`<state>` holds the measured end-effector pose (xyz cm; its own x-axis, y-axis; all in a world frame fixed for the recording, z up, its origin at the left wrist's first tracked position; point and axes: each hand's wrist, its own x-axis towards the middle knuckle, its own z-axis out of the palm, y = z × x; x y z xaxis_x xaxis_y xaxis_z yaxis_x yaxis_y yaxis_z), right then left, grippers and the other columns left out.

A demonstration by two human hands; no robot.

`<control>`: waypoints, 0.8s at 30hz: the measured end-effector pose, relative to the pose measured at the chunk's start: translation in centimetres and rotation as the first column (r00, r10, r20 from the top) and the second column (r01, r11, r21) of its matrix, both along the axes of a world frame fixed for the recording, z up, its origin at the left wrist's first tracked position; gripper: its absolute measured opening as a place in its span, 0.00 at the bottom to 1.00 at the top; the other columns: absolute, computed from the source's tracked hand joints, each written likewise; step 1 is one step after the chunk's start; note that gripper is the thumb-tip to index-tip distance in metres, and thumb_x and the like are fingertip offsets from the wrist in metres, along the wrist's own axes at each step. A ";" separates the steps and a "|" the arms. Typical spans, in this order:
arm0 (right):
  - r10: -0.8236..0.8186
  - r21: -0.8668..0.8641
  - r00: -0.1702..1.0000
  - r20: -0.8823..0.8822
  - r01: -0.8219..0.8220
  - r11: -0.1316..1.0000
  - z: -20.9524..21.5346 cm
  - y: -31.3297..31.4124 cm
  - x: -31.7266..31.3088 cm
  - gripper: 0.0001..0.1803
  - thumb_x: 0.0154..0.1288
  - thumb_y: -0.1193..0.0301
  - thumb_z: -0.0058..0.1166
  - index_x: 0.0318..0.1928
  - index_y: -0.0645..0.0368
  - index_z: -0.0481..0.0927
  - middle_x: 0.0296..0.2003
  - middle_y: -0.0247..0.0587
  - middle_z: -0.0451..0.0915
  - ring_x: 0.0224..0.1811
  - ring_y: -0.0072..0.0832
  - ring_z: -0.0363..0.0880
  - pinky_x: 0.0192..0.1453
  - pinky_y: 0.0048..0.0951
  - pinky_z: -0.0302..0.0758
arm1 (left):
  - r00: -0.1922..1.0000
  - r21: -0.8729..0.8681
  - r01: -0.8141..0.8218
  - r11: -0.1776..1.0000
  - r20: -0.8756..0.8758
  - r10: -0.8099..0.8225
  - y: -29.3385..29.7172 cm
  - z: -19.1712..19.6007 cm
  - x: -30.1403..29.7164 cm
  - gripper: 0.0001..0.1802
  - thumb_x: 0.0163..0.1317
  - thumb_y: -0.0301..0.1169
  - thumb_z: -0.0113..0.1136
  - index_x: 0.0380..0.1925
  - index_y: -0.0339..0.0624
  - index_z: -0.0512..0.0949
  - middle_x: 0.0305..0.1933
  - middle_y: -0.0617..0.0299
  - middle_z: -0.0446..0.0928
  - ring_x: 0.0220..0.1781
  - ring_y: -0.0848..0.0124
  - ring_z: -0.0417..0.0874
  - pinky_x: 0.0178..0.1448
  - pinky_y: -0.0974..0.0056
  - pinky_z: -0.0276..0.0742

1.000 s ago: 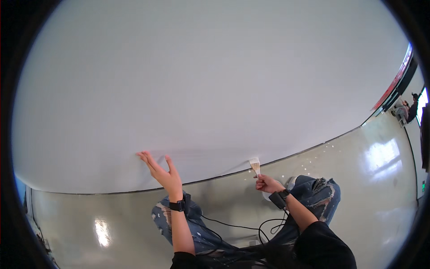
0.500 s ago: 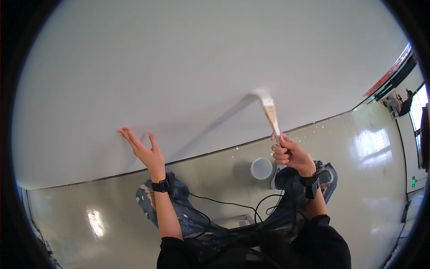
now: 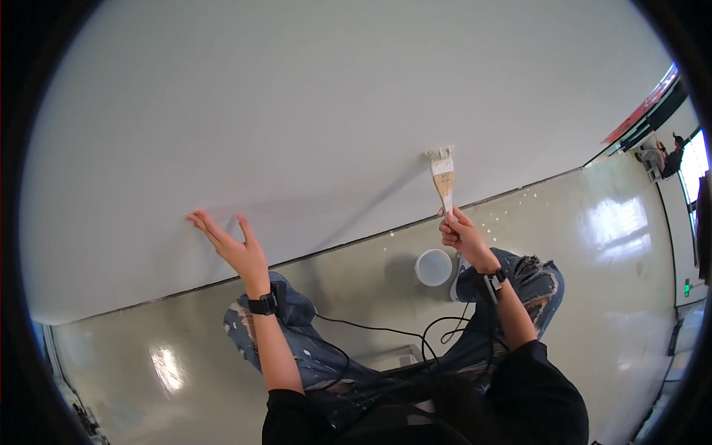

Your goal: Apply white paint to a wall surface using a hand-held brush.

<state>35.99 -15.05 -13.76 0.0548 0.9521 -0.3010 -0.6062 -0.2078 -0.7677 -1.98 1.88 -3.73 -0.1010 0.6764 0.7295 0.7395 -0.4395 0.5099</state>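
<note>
My right hand [image 3: 463, 236] grips a wide paintbrush [image 3: 443, 182] by its handle. The brush has a pale wooden body and white-coated bristles, which are turned up against the white wall [image 3: 259, 111]. A shadow of the brush slants down-left across the wall. My left hand [image 3: 236, 243] is open at the lower part of the wall, its fingers stretched and the thumb apart, with nothing in it. The fingertips seem to touch the wall. A small white tub [image 3: 433, 268] stands on the floor below the brush, near my right foot; its contents are hard to make out.
Black cables [image 3: 386, 332] loop between my knees [image 3: 256, 326]. The glossy floor [image 3: 170, 326] has white drips along the wall's bottom edge, towards the right. A person [image 3: 671, 157] sits far off at the right, near a bright window [image 3: 694, 165].
The right hand has shifted slightly left and up, and the brush now faces me with its broad side rather than its edge. My left hand has barely moved.
</note>
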 end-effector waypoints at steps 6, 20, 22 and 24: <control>-0.010 -0.268 1.000 -0.027 0.003 0.963 -7.2 -1.1 -0.2 0.09 0.76 0.61 0.43 0.47 0.50 0.73 0.24 0.24 0.63 0.19 0.12 0.52 0.24 0.16 0.56 | 1.000 0.006 0.003 1.000 -0.005 -0.003 0.3 0.2 0.0 0.40 0.68 0.35 0.54 0.73 0.38 0.46 0.78 0.42 0.38 0.79 0.45 0.39 0.77 0.49 0.43; -0.162 -0.604 0.953 -0.257 -0.027 0.797 -20.6 -1.3 -1.8 0.12 0.77 0.62 0.40 0.48 0.56 0.71 0.19 0.24 0.55 0.16 0.15 0.47 0.19 0.19 0.50 | 0.999 -0.021 -0.010 1.000 -0.041 0.009 -0.1 1.0 0.5 0.41 0.67 0.34 0.54 0.73 0.37 0.44 0.78 0.41 0.36 0.79 0.46 0.37 0.77 0.48 0.42; -0.193 -0.590 0.947 -0.258 0.004 0.808 -19.7 -0.4 -1.4 0.12 0.77 0.62 0.40 0.50 0.55 0.72 0.19 0.24 0.55 0.16 0.15 0.47 0.19 0.19 0.49 | 0.999 -0.015 -0.004 1.000 -0.051 0.004 -0.1 1.0 0.5 0.41 0.67 0.34 0.54 0.73 0.36 0.44 0.78 0.41 0.36 0.79 0.46 0.37 0.77 0.48 0.42; -0.220 -0.574 0.940 -0.260 0.033 0.818 -18.4 0.4 -1.3 0.13 0.77 0.62 0.40 0.51 0.55 0.72 0.19 0.24 0.54 0.16 0.15 0.46 0.18 0.20 0.48 | 0.998 -0.008 -0.001 1.000 -0.061 0.001 -0.1 0.9 0.4 0.41 0.67 0.35 0.54 0.73 0.36 0.44 0.78 0.41 0.36 0.79 0.46 0.37 0.77 0.49 0.42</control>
